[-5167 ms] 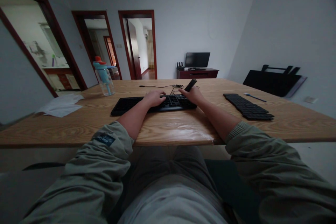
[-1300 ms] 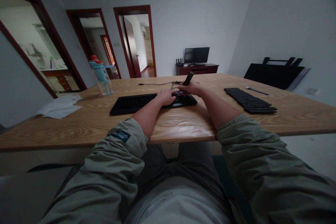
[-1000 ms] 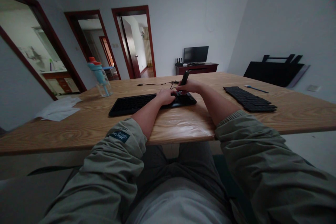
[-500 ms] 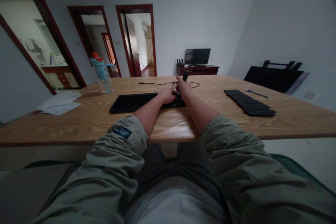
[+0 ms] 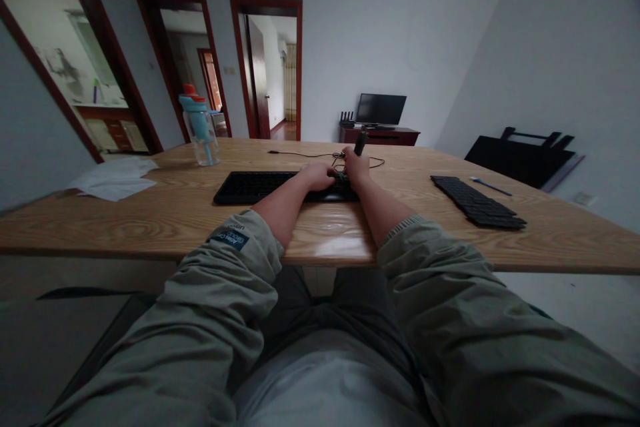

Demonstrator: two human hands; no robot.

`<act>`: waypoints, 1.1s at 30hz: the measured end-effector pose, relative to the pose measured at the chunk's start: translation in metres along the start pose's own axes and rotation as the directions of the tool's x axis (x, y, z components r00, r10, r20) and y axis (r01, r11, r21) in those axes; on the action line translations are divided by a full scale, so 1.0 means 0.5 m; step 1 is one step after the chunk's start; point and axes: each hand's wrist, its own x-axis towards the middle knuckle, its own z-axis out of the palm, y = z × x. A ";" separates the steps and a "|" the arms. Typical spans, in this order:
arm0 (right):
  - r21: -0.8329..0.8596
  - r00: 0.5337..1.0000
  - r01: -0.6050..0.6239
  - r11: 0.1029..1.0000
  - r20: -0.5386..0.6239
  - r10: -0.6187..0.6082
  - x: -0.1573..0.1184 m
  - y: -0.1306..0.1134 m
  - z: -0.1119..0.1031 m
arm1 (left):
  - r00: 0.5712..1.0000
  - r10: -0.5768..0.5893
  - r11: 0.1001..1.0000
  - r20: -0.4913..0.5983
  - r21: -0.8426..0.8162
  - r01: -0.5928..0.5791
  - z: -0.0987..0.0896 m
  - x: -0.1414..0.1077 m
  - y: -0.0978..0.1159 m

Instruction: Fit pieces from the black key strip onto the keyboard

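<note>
A black keyboard [image 5: 245, 188] lies across the wooden table in front of me. My right hand [image 5: 356, 167] is closed around a black-handled tool [image 5: 361, 142], held upright over the keyboard's right part; its tip is hidden by the hand. My left hand [image 5: 318, 176] rests on the keyboard just left of it, fingers bent and drawn together towards the tool. Whatever the left fingers pinch is too small to make out. Behind both hands a thin dark cable [image 5: 300, 155] runs in loose loops over the table.
To the right lie staggered rows of black keycaps [image 5: 473, 203], with a blue brush [image 5: 493, 187] beyond them. White paper sheets [image 5: 117, 180] and a clear bottle with a blue and red lid [image 5: 200, 130] are at the left. The table's front edge [image 5: 325, 260] is close to me.
The view has shifted slightly. Both hands stay at the right part of the keyboard, with the tool still upright in my right hand. Little else differs.
</note>
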 end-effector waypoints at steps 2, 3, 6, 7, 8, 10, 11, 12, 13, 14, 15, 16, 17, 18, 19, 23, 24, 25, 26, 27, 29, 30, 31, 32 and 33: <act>-0.007 0.999 -0.011 1.000 0.038 0.011 0.000 0.001 0.000 | 0.998 -0.061 0.998 -0.035 0.020 0.062 -0.001 -0.001 -0.018; -0.024 0.999 -0.006 1.000 0.051 0.008 -0.002 0.000 0.001 | 0.994 -0.096 0.995 -0.043 0.032 0.097 0.000 0.000 -0.026; -0.113 0.999 0.025 0.993 0.045 -0.020 -0.009 -0.009 0.003 | 0.989 -0.148 0.987 -0.013 0.061 0.149 0.009 0.004 -0.042; -0.143 0.999 0.035 0.989 0.030 -0.031 -0.012 -0.012 0.004 | 0.989 -0.151 0.986 0.000 0.066 0.150 0.012 0.006 -0.044; -0.169 0.999 0.046 0.985 0.013 -0.044 -0.014 -0.015 0.005 | 0.988 -0.152 0.986 0.006 0.072 0.151 0.015 0.008 -0.045; -0.209 0.997 0.072 0.975 -0.005 -0.075 -0.017 -0.019 0.006 | 0.988 -0.157 0.984 -0.004 0.083 0.157 0.020 0.011 -0.043; -0.225 0.996 0.085 0.971 -0.009 -0.090 -0.018 -0.019 0.007 | 0.987 -0.158 0.984 -0.007 0.085 0.158 0.021 0.012 -0.043; -0.241 0.995 0.097 0.966 -0.011 -0.103 -0.018 -0.019 0.008 | 0.988 -0.155 0.984 -0.007 0.085 0.156 0.022 0.012 -0.042; -0.257 0.994 0.106 0.961 -0.013 -0.113 -0.019 -0.019 0.009 | 0.988 -0.153 0.985 -0.006 0.082 0.153 0.022 0.012 -0.041; -0.272 0.993 0.114 0.956 -0.012 -0.121 -0.019 -0.018 0.011 | 0.988 -0.151 0.985 -0.005 0.079 0.151 0.022 0.012 -0.041; -0.289 0.992 0.120 0.950 -0.010 -0.129 -0.019 -0.017 0.013 | 0.988 -0.151 0.986 -0.006 0.076 0.151 0.021 0.012 -0.041; -0.308 0.990 0.130 0.943 -0.006 -0.139 -0.019 -0.016 0.016 | 0.988 -0.152 0.986 -0.007 0.074 0.152 0.020 0.011 -0.041; -0.328 0.988 0.149 0.933 0.006 -0.156 -0.020 -0.015 0.019 | 0.988 -0.154 0.985 -0.007 0.074 0.155 0.020 0.011 -0.041; -0.348 0.983 0.177 0.921 0.025 -0.180 -0.021 -0.014 0.022 | 0.988 -0.156 0.985 -0.006 0.073 0.156 0.020 0.011 -0.042; -0.367 0.976 0.214 0.905 0.050 -0.211 -0.021 -0.013 0.026 | 0.987 -0.158 0.985 -0.005 0.072 0.158 0.020 0.012 -0.042; -0.377 0.948 0.318 0.870 0.118 -0.295 -0.022 -0.010 0.034 | 0.986 -0.164 0.984 -0.004 0.069 0.164 0.022 0.013 -0.043; -0.360 0.954 0.298 0.884 0.103 -0.280 -0.020 -0.009 0.032 | 0.986 -0.166 0.984 -0.005 0.068 0.166 0.023 0.014 -0.044; -0.336 0.965 0.262 0.905 0.077 -0.250 -0.018 -0.009 0.030 | 0.986 -0.166 0.984 -0.008 0.067 0.167 0.024 0.014 -0.044; -0.307 0.977 0.212 0.928 0.043 -0.209 -0.015 -0.008 0.026 | 0.986 -0.167 0.984 -0.011 0.066 0.168 0.025 0.013 -0.045; -0.269 0.987 0.154 0.951 0.006 -0.159 -0.011 -0.007 0.021 | 0.986 -0.169 0.983 -0.013 0.066 0.169 0.025 0.013 -0.045; -0.163 0.998 0.029 0.986 -0.059 -0.039 -0.002 -0.006 0.010 | 0.985 -0.170 0.983 -0.012 0.067 0.170 0.025 0.012 -0.045; -0.096 0.997 -0.031 0.995 -0.078 0.024 0.003 -0.005 0.004 | 0.986 -0.169 0.983 -0.011 0.068 0.169 0.024 0.011 -0.044; -0.025 0.993 -0.083 0.996 -0.088 0.081 0.009 -0.005 -0.001 | 0.986 -0.169 0.983 -0.011 0.069 0.169 0.023 0.010 -0.044; 0.042 0.988 -0.123 0.992 -0.089 0.126 0.014 -0.004 -0.005 | 0.986 -0.168 0.983 -0.011 0.069 0.168 0.023 0.009 -0.044; 0.095 0.984 -0.146 0.985 -0.088 0.155 0.019 -0.004 -0.010 | 0.986 -0.164 0.984 -0.010 0.068 0.164 0.022 0.009 -0.044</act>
